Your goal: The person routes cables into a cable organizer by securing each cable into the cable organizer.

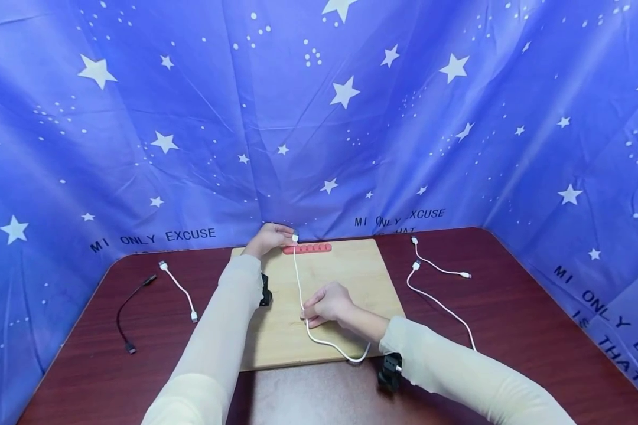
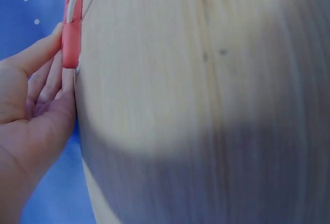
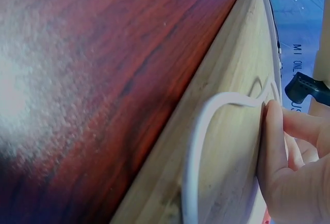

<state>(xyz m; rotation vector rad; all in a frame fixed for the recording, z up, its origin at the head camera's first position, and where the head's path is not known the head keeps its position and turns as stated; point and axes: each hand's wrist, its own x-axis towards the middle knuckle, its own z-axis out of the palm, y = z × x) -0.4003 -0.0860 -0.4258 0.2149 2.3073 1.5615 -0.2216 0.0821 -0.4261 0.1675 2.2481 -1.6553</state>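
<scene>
Wooden board (image 1: 351,283): its middle serves as the clock's centre, with 12 at the far edge.
Red strip (image 1: 315,248): lies along that edge, around 12 o'clock.
White cable (image 3: 196,131): runs from the strip to the board's middle, then loops out towards 5 o'clock; its plug (image 1: 295,238) sits by the strip's 9 o'clock end.
Left hand (image 1: 270,238): at 11 o'clock, fingers bent; it seems to pinch the plug, though the wrist view hides the contact.
Right hand (image 1: 329,303): near the centre, thumb and finger closed on the cable.
Good handling: best keep the far stretch lightly taut and square to the strip, brace the strip against sliding, and press cable rather than plug.
Risk: a hard pull towards 6 o'clock could drag the strip or unseat the cable.
</scene>
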